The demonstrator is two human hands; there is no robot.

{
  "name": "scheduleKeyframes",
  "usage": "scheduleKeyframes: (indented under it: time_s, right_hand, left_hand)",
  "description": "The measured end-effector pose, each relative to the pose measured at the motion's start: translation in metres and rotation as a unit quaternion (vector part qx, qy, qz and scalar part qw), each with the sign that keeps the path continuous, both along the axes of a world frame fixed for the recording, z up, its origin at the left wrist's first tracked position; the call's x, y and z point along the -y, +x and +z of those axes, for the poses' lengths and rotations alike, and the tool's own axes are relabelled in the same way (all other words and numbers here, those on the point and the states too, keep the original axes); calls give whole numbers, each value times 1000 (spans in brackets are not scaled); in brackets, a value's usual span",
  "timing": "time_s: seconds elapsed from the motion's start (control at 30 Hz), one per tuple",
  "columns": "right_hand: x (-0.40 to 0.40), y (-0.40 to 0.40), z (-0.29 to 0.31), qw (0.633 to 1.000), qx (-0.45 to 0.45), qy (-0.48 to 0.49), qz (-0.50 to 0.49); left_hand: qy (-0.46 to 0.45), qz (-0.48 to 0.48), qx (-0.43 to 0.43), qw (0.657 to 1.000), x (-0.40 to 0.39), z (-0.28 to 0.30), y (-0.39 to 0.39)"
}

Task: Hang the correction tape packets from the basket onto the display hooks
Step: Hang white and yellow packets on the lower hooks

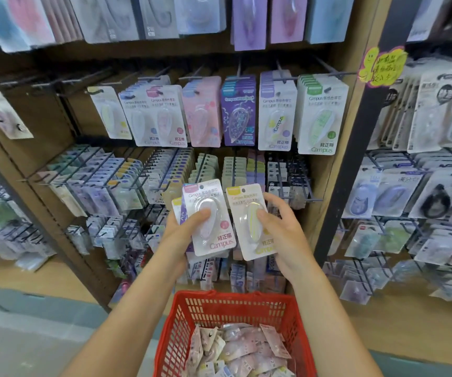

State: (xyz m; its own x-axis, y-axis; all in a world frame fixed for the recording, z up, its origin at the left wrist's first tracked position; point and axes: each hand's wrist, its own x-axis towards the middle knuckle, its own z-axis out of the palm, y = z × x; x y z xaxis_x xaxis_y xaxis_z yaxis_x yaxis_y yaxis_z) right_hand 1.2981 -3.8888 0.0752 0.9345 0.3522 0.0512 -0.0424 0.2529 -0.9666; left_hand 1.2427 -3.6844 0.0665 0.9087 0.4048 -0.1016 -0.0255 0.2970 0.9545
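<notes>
— Between the two hands, what is held?

— Flat card packets with clear domed blisters. The left hand (185, 227) grips a small fanned stack, thumb pressed on the glossy oval bubble of the front one, a pink-dotted packet (210, 219); at least two more cards peek out behind it, one purple. The right hand (283, 227) pinches a single yellow-tagged packet (252, 221), thumb on its blister, fingers curled round the card's right edge. The two front cards stand upright, side by side, edges nearly touching.

— And below the hands?

— A red plastic basket (235, 306) with a slotted lattice wall, holding a loose heap of more correction tape packets (241, 352), pale pink and white, lying at all angles.

— Above the hands?

— A row of thin dark wire display hooks (284, 77) juts from the brown wooden backboard. Hanging from them are matching packets: yellow (110, 112), blue and pink, pink-patterned, a purple one (238, 112), and a green one (320, 115) at the right end. Hooks further left look bare.

— Just behind the hands?

— Lower hooks crowded with smaller carded goods, too blurred to name. Up to the right, a yellow handwritten note (382, 65) sticks to the shelf's upright.
</notes>
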Motion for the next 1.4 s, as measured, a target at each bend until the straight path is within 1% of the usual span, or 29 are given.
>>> scheduleKeyframes:
  time_s: [0.1,0.23,0.33,0.43,0.57,0.67,0.8,0.97,1.1,1.3,1.4]
  right_hand:
    - [-16,0,8,1000,12,-4,-9]
    - [-48,0,17,999,15,-30,-20]
    - [-80,-2,24,998,16,-61,-5]
    - [-118,-5,35,996,29,-83,9]
    - [-181,-2,61,995,67,-73,-23]
    - [-235,3,89,990,108,-80,-37]
    - [-306,12,124,977,169,-115,-62]
    - [-372,26,140,962,196,-147,-124]
    - [-395,29,140,953,202,-160,-162]
    - [-407,22,133,940,207,-127,-241]
    - [-410,21,129,935,230,-124,-241]
  left_hand:
    - [16,-37,12,999,-5,12,5]
    - [12,-31,23,999,-28,28,7]
    - [9,-30,34,999,-55,40,3]
    - [2,-13,60,998,-91,56,-6]
    - [-22,41,98,994,-160,75,-15]
    - [-36,70,100,992,-212,82,-16]
    - [-39,60,113,991,-270,84,-10]
    - [-53,47,121,990,-320,76,-2]
    - [-57,18,122,991,-349,66,4]
    - [-72,-18,113,991,-365,62,11]
    - [-64,-36,121,990,-367,65,11]
